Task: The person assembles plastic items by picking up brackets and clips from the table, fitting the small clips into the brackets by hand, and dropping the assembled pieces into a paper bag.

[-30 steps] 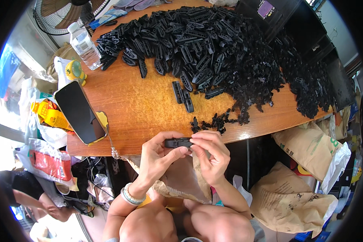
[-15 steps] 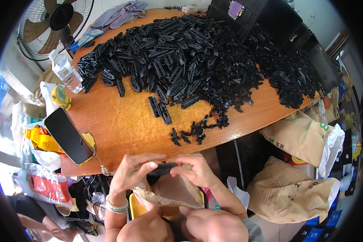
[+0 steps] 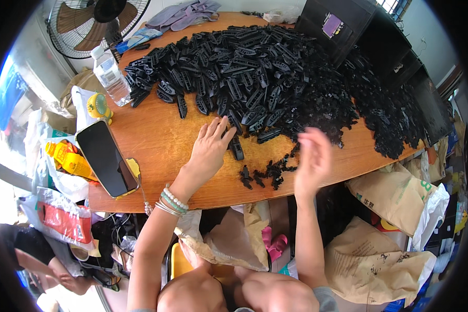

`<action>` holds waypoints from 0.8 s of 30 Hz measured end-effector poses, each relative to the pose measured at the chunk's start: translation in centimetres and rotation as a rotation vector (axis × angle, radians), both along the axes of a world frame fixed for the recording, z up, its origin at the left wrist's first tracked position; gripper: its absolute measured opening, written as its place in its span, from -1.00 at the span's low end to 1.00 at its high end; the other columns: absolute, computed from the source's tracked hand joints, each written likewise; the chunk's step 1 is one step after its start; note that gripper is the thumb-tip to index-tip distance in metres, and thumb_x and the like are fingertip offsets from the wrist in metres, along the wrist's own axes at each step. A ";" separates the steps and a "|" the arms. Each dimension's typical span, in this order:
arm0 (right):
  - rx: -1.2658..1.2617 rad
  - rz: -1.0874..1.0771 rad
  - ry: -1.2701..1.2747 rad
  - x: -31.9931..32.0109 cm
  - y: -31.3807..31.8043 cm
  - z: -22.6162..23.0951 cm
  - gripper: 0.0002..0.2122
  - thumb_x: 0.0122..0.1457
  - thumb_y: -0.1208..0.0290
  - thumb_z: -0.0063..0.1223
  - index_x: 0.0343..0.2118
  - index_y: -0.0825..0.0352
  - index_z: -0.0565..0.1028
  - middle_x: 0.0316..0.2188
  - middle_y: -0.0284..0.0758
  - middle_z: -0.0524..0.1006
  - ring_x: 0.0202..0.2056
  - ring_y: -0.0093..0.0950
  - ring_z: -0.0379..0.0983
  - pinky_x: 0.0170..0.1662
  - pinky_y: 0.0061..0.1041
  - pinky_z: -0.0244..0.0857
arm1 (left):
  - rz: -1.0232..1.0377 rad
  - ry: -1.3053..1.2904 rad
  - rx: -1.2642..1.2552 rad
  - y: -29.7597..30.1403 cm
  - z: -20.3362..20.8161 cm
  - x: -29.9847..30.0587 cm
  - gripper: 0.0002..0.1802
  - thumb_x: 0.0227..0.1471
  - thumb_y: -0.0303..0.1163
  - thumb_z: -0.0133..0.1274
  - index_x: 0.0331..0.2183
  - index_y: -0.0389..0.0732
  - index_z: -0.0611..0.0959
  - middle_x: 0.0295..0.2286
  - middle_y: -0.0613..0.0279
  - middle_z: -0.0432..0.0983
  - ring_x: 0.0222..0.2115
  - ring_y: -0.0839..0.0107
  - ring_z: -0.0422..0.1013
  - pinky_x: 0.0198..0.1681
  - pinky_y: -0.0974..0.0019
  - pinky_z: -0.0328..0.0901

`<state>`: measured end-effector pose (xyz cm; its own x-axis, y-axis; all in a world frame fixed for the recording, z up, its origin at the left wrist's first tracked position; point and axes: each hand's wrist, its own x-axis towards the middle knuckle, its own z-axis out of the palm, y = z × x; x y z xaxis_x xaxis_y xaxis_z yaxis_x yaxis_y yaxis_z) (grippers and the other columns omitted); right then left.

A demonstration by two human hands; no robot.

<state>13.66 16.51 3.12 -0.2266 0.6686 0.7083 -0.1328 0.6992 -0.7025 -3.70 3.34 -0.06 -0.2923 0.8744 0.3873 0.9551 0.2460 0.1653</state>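
Observation:
My left hand [image 3: 207, 148] reaches over the table with its fingers stretched out, at the edge of a black plastic boat-shaped piece [image 3: 237, 151]; whether it touches it I cannot tell. Beyond lies a big heap of similar black boat-shaped pieces [image 3: 229, 73]. My right hand [image 3: 314, 161] is raised near the heap of small black plastic parts [image 3: 322, 112], its fingers blurred by motion. A short trail of small black parts [image 3: 273, 174] lies between my hands near the table's front edge. Below, an opened brown paper bag [image 3: 234, 244] sits between my knees.
A phone [image 3: 106, 158] leans at the table's left, beside a yellow round-topped object [image 3: 99, 106] and a clear water bottle [image 3: 112, 78]. Black boxes [image 3: 338, 26] stand at the back right. Paper bags [image 3: 379, 265] sit on the right. Another person's arm [image 3: 41, 265] shows lower left.
Both hands have parted and moved up from above the paper bag to over the table. The black piece held between them is out of them. The view has shifted slightly.

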 end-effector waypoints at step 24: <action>0.530 0.122 -0.804 -5.8 1.7 -3.4 -0.86 -0.09 0.52 0.17 -0.42 0.28 0.50 -0.43 -0.41 0.44 -0.27 -0.41 0.29 -0.20 -0.38 0.06 | 0.157 -1.529 0.518 -7.2 1.6 5.2 -0.81 -0.04 -0.67 -0.01 -0.31 -0.38 0.40 -0.42 0.08 0.50 -0.37 0.40 0.53 -0.34 0.46 0.41</action>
